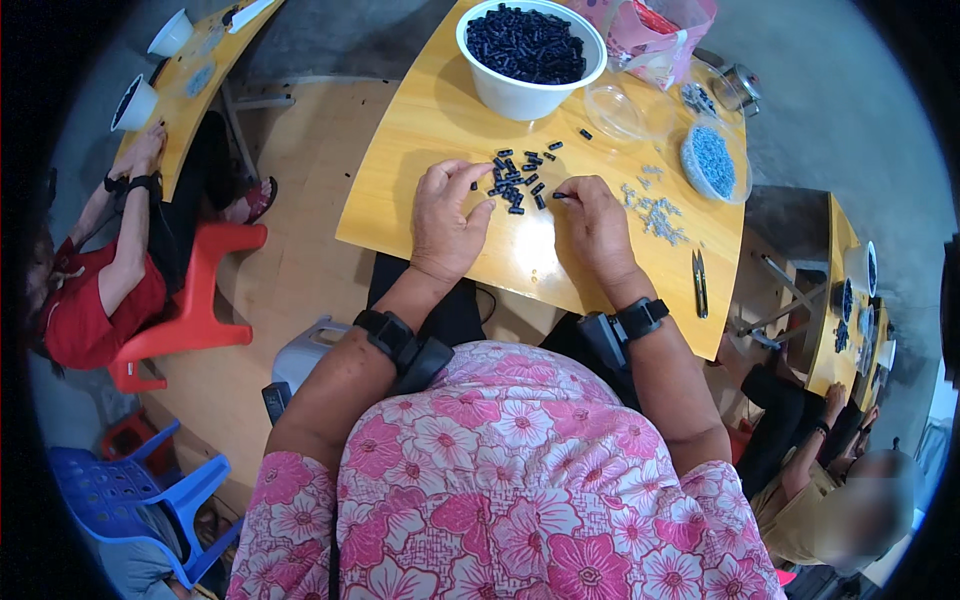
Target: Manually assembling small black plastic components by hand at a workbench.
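Note:
A loose pile of small black cylindrical pieces [508,180] lies on the yellow wooden table [400,150] in front of me. My left hand [450,220] rests at the pile's left side, thumb and fingers apart, its fingertips close to the pieces. To the right of the pile, my right hand [596,225] pinches one small black piece [562,196] between thumb and forefinger. Tiny pale, clear-looking bits [658,216] are scattered right of that hand. Black thread snips [700,284] lie near the table's right edge.
A white tub [485,88] full of black pieces stands at the back. At the right are a clear bowl of small blue parts [709,160], a clear lid [613,110], a metal canister [738,88] and a pink bag [655,45]. People sit at other tables on both sides.

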Action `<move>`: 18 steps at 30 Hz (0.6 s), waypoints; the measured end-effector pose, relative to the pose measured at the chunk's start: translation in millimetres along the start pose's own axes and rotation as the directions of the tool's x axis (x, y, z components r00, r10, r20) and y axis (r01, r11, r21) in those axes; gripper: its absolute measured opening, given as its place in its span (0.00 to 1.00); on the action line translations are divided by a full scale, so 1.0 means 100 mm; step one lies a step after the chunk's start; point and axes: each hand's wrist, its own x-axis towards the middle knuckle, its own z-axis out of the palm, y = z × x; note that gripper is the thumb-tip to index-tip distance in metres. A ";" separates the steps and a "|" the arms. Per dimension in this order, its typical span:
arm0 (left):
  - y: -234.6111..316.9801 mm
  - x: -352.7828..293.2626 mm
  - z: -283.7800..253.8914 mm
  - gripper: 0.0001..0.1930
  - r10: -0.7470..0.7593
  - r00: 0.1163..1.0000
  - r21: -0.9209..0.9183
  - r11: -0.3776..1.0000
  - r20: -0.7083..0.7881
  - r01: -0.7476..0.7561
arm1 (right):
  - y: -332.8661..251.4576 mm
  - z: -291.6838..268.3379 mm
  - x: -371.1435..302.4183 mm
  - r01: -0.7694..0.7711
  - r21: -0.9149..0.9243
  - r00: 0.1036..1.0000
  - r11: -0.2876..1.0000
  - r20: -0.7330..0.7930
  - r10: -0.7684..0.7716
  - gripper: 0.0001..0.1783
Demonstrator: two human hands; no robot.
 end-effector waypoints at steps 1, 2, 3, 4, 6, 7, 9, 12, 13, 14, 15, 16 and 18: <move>0.02 0.00 -0.02 0.22 0.033 0.999 0.040 0.999 -0.023 -0.032 | -0.03 -0.05 -0.05 -0.034 0.170 0.999 0.985 -0.002 0.035 0.06; 0.04 -0.01 -0.04 0.21 0.066 0.997 0.081 0.995 -0.044 -0.063 | -0.05 -0.09 -0.10 -0.067 0.334 0.998 0.940 0.002 0.071 0.06; 0.08 -0.02 -0.05 0.21 0.068 0.997 0.080 0.995 -0.041 -0.065 | -0.07 -0.12 -0.15 -0.069 0.335 0.997 0.940 0.000 0.073 0.06; 0.14 -0.03 -0.06 0.20 0.121 0.993 0.035 0.992 -0.018 -0.120 | -0.08 -0.15 -0.20 -0.148 0.467 0.989 0.872 0.052 0.140 0.06; 0.27 -0.06 -0.05 0.18 0.176 0.984 -0.015 0.984 0.008 -0.176 | -0.10 -0.20 -0.30 -0.227 0.584 0.973 0.779 0.109 0.202 0.06; 0.37 -0.08 -0.02 0.16 0.080 0.993 -0.183 0.981 0.091 -0.062 | -0.12 -0.22 -0.35 -0.259 0.652 0.964 0.712 0.124 0.237 0.06; 0.48 -0.10 0.01 0.13 0.000 0.981 -0.336 0.939 0.193 0.066 | -0.12 -0.25 -0.44 -0.287 0.715 0.952 0.638 0.138 0.274 0.05; 0.55 -0.13 0.04 0.10 -0.008 0.943 -0.431 0.888 0.333 0.160 | -0.12 -0.27 -0.56 -0.316 0.835 0.932 0.451 0.185 0.312 0.05; 0.56 -0.14 0.06 0.09 -0.014 0.926 -0.461 0.864 0.378 0.201 | -0.12 -0.27 -0.59 -0.319 0.783 0.936 0.535 0.172 0.307 0.06; 0.57 -0.15 0.07 0.08 -0.017 0.906 -0.488 0.838 0.422 0.243 | -0.12 -0.28 -0.61 -0.318 0.723 0.941 0.613 0.159 0.300 0.06; 0.58 -0.15 0.08 0.08 -0.016 0.905 -0.486 0.839 0.425 0.243 | -0.13 -0.29 -0.62 -0.318 0.724 0.940 0.612 0.157 0.302 0.06; 0.59 -0.15 0.08 0.07 -0.028 0.898 -0.456 0.854 0.440 0.250 | -0.16 -0.33 -0.61 -0.169 0.536 0.984 0.827 0.037 0.177 0.07; 0.59 -0.17 0.08 0.06 -0.041 0.890 -0.422 0.869 0.455 0.256 | -0.22 -0.39 -0.61 -0.005 0.291 0.999 0.957 -0.047 0.020 0.08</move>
